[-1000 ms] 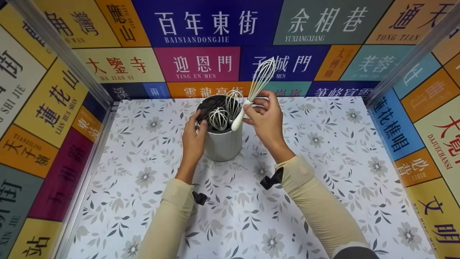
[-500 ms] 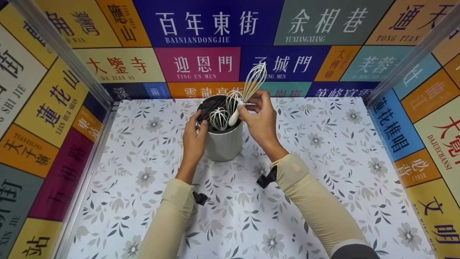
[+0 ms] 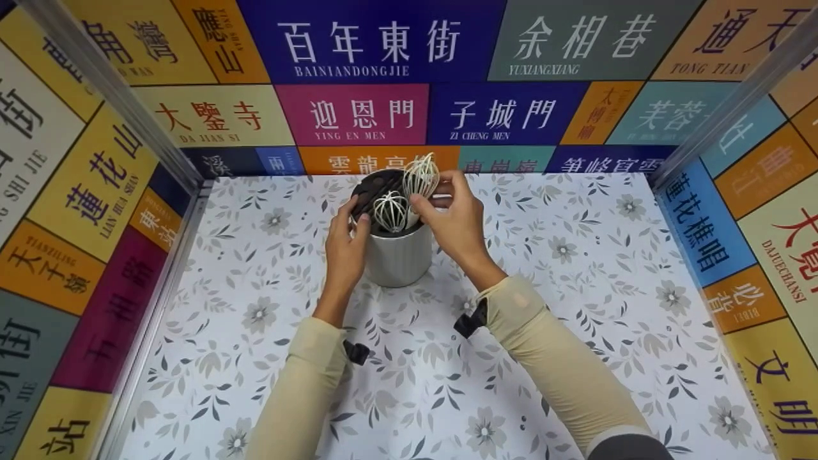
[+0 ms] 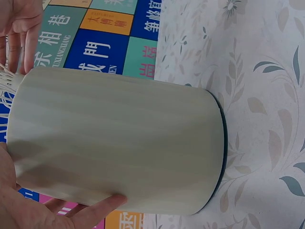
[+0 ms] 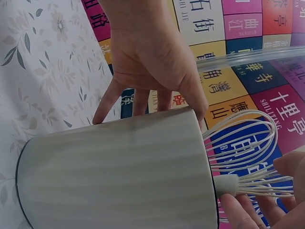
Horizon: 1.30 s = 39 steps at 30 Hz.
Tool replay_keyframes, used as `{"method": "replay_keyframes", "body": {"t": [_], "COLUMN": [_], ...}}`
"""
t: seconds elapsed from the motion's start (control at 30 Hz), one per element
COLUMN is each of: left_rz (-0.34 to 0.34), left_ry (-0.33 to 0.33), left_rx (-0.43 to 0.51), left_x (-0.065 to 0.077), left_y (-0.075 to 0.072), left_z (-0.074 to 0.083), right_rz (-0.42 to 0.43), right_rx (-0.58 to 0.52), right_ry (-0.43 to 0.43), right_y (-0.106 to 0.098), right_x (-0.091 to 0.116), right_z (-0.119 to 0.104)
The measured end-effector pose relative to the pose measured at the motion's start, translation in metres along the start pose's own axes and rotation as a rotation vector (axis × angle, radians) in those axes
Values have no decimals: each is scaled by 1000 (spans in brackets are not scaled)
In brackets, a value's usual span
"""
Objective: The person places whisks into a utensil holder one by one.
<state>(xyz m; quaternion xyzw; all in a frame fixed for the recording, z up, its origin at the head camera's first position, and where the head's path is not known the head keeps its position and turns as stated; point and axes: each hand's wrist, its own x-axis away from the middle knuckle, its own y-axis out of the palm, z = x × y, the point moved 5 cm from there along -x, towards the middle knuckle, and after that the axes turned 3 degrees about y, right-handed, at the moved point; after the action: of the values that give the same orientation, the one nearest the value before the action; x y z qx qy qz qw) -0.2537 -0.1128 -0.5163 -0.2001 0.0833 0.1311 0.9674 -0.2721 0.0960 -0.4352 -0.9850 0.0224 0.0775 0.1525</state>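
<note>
A pale grey-green utensil holder (image 3: 399,260) with a dark perforated insert (image 3: 369,190) stands upright on the table. My left hand (image 3: 346,246) grips its left side, thumb at the rim and fingers spread along the wall. A wire whisk (image 3: 425,172) stands wires up at the holder's right side. My right hand (image 3: 457,220) pinches it at the base of the wires. In the right wrist view, its white handle (image 5: 226,184) is mostly hidden inside the holder. Another whisk (image 3: 390,209) stands left of it; a third is largely hidden behind the held one.
A white cloth with grey flowers and leaves covers the table (image 3: 409,358). Colourful printed panels (image 3: 351,115) wall in the back and both sides, with clear corner strips (image 3: 137,108). Black wrist cameras (image 3: 471,319) sit on both sleeves.
My right hand has moved left over the holder and lowered the whisk, so its handle has gone from above the rim down inside. My left hand has stayed on the holder.
</note>
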Motion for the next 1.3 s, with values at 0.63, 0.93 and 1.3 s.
{"method": "replay_keyframes", "body": {"t": [0.63, 0.93, 1.3], "left_rz": [27, 16, 25], "left_ry": [18, 11, 14], "left_rx": [5, -7, -2], "left_x": [-1, -1, -1], "left_y": [1, 1, 0], "left_z": [-1, -2, -1], "right_rz": [47, 49, 43], "right_rx": [61, 86, 91], "right_ry": [0, -46, -80], "right_y": [-5, -5, -2], "right_x": [3, 5, 7], "right_z": [4, 3, 5]}}
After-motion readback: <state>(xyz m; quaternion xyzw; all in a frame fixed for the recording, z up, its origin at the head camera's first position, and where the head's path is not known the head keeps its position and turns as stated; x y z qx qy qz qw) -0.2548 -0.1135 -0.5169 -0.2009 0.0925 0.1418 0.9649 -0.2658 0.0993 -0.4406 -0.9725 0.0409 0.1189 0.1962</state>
